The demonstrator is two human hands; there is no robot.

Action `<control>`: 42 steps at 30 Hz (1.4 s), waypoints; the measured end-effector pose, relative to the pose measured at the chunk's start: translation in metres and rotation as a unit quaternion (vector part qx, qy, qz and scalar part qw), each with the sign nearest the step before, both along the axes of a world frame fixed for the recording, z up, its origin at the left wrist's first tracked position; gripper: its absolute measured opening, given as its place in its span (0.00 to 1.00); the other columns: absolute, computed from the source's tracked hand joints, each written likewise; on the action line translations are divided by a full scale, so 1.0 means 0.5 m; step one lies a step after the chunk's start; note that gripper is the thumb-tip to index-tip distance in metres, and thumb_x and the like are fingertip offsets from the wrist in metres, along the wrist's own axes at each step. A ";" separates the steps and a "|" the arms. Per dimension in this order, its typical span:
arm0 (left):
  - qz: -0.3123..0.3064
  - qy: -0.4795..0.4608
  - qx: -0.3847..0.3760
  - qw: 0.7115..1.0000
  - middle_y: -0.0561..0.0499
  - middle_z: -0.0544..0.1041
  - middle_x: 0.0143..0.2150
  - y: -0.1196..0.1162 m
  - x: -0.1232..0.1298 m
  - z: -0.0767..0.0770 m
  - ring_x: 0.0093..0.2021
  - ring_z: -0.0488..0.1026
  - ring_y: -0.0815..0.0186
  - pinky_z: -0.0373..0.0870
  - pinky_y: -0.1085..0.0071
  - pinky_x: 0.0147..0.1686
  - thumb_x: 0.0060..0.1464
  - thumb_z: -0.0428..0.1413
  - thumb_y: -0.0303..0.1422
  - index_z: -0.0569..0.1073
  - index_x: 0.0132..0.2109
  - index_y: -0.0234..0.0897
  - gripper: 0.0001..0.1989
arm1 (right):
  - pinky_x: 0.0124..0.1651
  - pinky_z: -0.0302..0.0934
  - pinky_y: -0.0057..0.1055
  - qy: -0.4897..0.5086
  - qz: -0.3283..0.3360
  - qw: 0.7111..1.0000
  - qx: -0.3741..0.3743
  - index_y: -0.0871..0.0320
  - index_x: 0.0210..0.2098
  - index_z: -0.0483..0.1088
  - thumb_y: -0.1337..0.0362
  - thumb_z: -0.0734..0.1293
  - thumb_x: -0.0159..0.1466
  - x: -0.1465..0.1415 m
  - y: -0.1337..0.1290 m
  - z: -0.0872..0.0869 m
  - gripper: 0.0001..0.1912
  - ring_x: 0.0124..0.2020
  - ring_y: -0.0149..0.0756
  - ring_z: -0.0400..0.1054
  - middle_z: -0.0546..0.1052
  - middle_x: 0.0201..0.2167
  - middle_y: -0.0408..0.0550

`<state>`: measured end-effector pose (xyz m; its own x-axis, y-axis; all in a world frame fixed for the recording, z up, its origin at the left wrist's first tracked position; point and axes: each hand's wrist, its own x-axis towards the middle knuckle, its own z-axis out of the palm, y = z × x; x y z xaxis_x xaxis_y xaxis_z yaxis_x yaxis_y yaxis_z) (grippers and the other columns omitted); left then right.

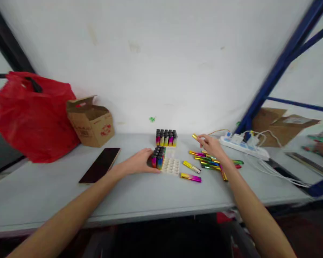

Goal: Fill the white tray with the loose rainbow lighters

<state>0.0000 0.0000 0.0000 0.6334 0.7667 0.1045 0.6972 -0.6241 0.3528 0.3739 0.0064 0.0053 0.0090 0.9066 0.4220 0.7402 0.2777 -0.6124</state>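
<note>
The right hand (211,146) is pinching a tube (194,136), likely needing steady carrying; the left hand (139,161) is cupping lighters (159,162) (can't tell if clamped).

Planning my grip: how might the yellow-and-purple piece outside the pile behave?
The yellow-and-purple piece may be slippery, given its glossy surface. Slim, it's probably light. Loose on the table, it could swivel if pushed.

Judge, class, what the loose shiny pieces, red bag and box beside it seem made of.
Loose shiny pieces: metallized plastic or metal, unclear which; bright, mirror-like highlights. Red bag: probably thin plastic film, slightly glossy; crumpled folds. Box: apparently cardboard, matt brown; folding flaps.
</note>
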 end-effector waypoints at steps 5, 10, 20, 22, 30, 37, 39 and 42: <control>0.001 -0.019 -0.003 1.000 0.39 0.78 0.53 0.002 0.001 -0.002 0.53 0.74 0.46 0.70 0.56 0.57 0.42 0.64 0.62 0.74 0.55 0.34 0.42 | 0.28 0.52 0.29 0.154 0.056 0.986 -0.019 0.59 0.39 0.77 0.41 0.69 0.60 -0.066 0.005 -0.015 0.26 0.24 0.31 0.58 0.74 0.25 0.44; -0.018 -0.028 0.003 0.999 0.40 0.78 0.52 0.004 0.001 -0.005 0.52 0.75 0.47 0.70 0.57 0.56 0.44 0.64 0.61 0.74 0.54 0.33 0.41 | 0.27 0.56 0.28 0.293 0.133 0.940 -0.116 0.56 0.27 0.67 0.34 0.66 0.60 -0.122 -0.005 -0.030 0.30 0.23 0.30 0.61 0.68 0.22 0.41; -0.032 -0.046 0.009 0.998 0.42 0.80 0.50 0.010 0.002 -0.009 0.50 0.77 0.48 0.71 0.59 0.53 0.44 0.64 0.59 0.75 0.53 0.35 0.38 | 0.22 0.43 0.28 0.246 0.096 0.959 -0.100 0.54 0.23 0.57 0.38 0.62 0.65 -0.200 -0.036 -0.039 0.28 0.19 0.27 0.48 0.55 0.18 0.35; -0.037 -0.051 0.010 0.998 0.43 0.80 0.50 0.009 0.001 -0.008 0.50 0.77 0.49 0.71 0.59 0.53 0.45 0.64 0.59 0.75 0.53 0.35 0.37 | 0.24 0.44 0.29 0.191 0.067 0.976 -0.076 0.54 0.20 0.56 0.41 0.61 0.65 -0.207 -0.039 -0.044 0.28 0.20 0.28 0.50 0.57 0.17 0.37; -0.035 -0.051 0.014 0.998 0.41 0.79 0.52 -0.001 0.010 -0.007 0.51 0.77 0.48 0.71 0.59 0.54 0.46 0.65 0.58 0.74 0.53 0.34 0.37 | 0.28 0.44 0.30 0.098 0.049 0.994 -0.022 0.55 0.20 0.55 0.53 0.59 0.65 -0.226 -0.046 -0.050 0.20 0.23 0.30 0.53 0.57 0.18 0.38; -0.025 -0.063 0.002 0.998 0.42 0.80 0.51 -0.005 0.013 -0.008 0.51 0.77 0.47 0.72 0.58 0.53 0.44 0.65 0.58 0.75 0.53 0.35 0.37 | 0.32 0.55 0.29 0.082 0.149 0.985 -0.014 0.54 0.32 0.61 0.48 0.56 0.73 -0.231 -0.058 -0.034 0.20 0.28 0.33 0.62 0.69 0.25 0.39; -0.026 -0.065 0.003 0.998 0.42 0.80 0.51 -0.004 0.012 -0.010 0.51 0.77 0.47 0.72 0.58 0.53 0.44 0.65 0.58 0.75 0.53 0.35 0.37 | 0.36 0.58 0.30 0.050 0.168 0.985 0.009 0.54 0.32 0.62 0.48 0.56 0.73 -0.231 -0.059 -0.032 0.20 0.31 0.34 0.65 0.71 0.29 0.42; -0.032 -0.068 0.001 0.997 0.42 0.80 0.51 -0.001 0.010 -0.014 0.50 0.77 0.49 0.72 0.59 0.52 0.44 0.65 0.58 0.75 0.53 0.35 0.37 | 0.36 0.56 0.30 -0.019 0.155 0.987 0.040 0.55 0.28 0.62 0.48 0.58 0.73 -0.233 -0.061 -0.030 0.23 0.31 0.35 0.64 0.71 0.27 0.43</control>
<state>0.0050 -0.0004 -0.0068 0.6612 0.7248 0.1938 0.6015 -0.6665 0.4405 0.2572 -0.0241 -0.0098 -0.2803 0.8268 0.4877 0.6340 0.5409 -0.5526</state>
